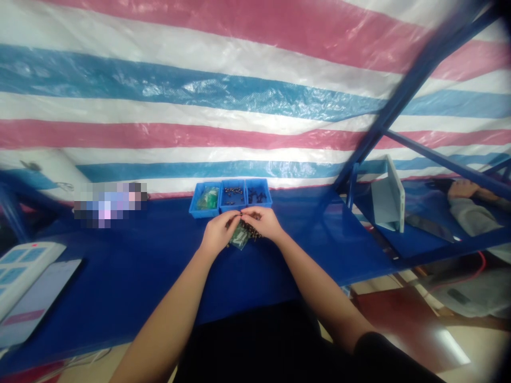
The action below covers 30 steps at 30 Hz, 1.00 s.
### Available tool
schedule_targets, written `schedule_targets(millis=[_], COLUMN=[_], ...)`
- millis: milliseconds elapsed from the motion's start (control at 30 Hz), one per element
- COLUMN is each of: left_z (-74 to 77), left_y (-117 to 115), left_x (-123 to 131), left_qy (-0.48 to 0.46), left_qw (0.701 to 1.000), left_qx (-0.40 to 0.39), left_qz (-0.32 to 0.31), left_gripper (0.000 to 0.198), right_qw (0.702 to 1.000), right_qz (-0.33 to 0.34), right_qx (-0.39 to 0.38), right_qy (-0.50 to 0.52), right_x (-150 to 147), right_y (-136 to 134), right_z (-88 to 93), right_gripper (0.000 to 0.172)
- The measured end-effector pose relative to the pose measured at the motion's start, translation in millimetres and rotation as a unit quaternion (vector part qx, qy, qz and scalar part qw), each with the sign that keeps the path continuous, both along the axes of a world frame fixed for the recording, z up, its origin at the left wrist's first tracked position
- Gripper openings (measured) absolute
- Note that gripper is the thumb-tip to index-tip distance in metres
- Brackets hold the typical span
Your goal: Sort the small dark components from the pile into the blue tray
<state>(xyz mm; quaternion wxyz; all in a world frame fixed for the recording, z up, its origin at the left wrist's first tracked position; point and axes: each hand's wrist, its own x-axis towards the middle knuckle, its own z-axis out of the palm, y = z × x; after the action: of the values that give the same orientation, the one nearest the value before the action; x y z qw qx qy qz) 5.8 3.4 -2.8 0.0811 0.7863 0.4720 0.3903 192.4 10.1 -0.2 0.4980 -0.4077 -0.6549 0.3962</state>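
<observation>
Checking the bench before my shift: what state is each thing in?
Left hand: raised, pinching small dark parts.
Right hand: raised, pinching the same parts.
Clear plastic bag: lying under the hands, green contents.
Blue plastic bins: open, holding parts.
Power strip: lying on the bench.

The small dark thing (240, 214) pinched between my left hand (217, 232) and right hand (260, 222) is mostly hidden by my fingers. The dark pieces (233, 191) in the middle blue plastic bin (232, 205) are too small to tell. The multicoloured patch (109, 204) at far left is blurred, and the white plastic panel with blue squares (24, 271) is cut off by the left edge.
</observation>
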Motion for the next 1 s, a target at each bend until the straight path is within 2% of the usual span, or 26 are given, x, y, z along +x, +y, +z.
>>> schedule_targets(millis=[400,700,1000], left_z=[-0.8,-4.8,-1.8], left_y=[1.0,3.7,2.7], left_x=[0.1,0.8,-0.7], left_qy=[-0.001,-0.020,-0.010], left_qw=[1.000,0.999,1.000], left_qx=[-0.016,0.023,-0.006], left_qz=[0.002,-0.013,-0.004], left_gripper=[0.026,0.026,0.027], right_qw=[1.000,1.000,1.000], right_qz=[-0.004,-0.010,-0.011], right_qx=[-0.002,0.005,0.001], right_qy=[-0.005,-0.019,-0.016], right_x=[-1.1,-0.6,-1.1], right_y=[-2.6,-2.0,-2.2], right_z=[2.7,2.7,3.5], right_gripper=[0.032,0.033,0.034])
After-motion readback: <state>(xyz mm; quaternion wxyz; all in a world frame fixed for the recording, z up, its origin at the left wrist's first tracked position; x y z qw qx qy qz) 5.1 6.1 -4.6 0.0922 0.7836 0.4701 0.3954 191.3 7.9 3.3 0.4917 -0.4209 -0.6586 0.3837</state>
